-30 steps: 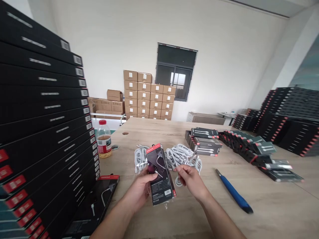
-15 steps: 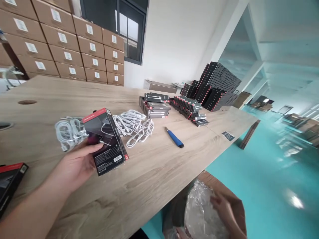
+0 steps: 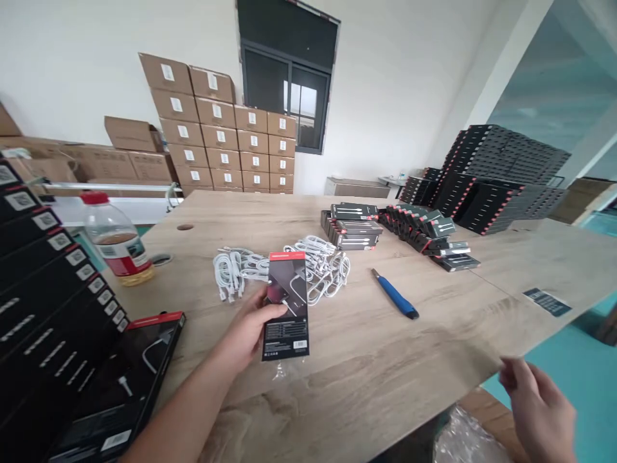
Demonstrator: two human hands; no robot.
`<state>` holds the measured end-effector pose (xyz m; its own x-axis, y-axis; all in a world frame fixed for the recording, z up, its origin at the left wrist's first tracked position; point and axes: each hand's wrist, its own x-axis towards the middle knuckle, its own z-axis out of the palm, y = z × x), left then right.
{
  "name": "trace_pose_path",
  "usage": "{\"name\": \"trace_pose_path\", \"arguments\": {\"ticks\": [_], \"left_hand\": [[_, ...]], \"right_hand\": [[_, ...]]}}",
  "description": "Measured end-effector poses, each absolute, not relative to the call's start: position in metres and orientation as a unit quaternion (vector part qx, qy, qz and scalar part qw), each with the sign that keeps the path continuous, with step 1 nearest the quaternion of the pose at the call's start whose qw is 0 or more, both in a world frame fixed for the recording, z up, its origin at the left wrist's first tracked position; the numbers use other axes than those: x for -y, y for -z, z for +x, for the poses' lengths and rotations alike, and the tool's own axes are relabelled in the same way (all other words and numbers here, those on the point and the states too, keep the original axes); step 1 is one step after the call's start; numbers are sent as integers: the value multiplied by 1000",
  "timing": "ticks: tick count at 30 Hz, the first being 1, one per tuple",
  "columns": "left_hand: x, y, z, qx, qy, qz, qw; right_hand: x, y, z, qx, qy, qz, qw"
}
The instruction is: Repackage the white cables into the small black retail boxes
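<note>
My left hand [image 3: 250, 325] grips a black box with a red top edge [image 3: 287, 289], its printed back facing me, above the wooden table. Clear plastic hangs under the box's lower edge. Behind it lie bundled white cables [image 3: 230, 273] on the left and more white cables [image 3: 325, 267] on the right. My right hand [image 3: 537, 399] is at the table's right edge with its fingers curled together; whether anything is between them is hidden. Below it sits a cardboard box [image 3: 489, 411] with clear plastic [image 3: 465, 437] inside. A blue cutter [image 3: 395, 296] rests on the table.
Black boxes [image 3: 43, 289] are stacked at the left, beside a red-capped bottle [image 3: 118, 241]. Small black boxes [image 3: 354, 225] stand mid-table, with a leaning row [image 3: 417, 225] to their right. A tall black stack [image 3: 496, 173] rises behind. Cartons [image 3: 222, 138] line the wall.
My right hand has come up out of the cardboard box. The box in my left hand has turned more upright. The view has swung left, bringing in the bottle and the left stack.
</note>
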<state>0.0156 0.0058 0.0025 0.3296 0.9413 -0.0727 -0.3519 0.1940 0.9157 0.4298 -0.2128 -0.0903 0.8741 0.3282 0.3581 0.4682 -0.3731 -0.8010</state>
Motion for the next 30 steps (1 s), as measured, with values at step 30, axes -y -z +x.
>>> {"name": "trace_pose_path", "arguments": {"ticks": [30], "left_hand": [[-7,-6,-19,-409,-265,580,653]], "right_hand": [[-31,13,230,740,-24,-549,389]]}}
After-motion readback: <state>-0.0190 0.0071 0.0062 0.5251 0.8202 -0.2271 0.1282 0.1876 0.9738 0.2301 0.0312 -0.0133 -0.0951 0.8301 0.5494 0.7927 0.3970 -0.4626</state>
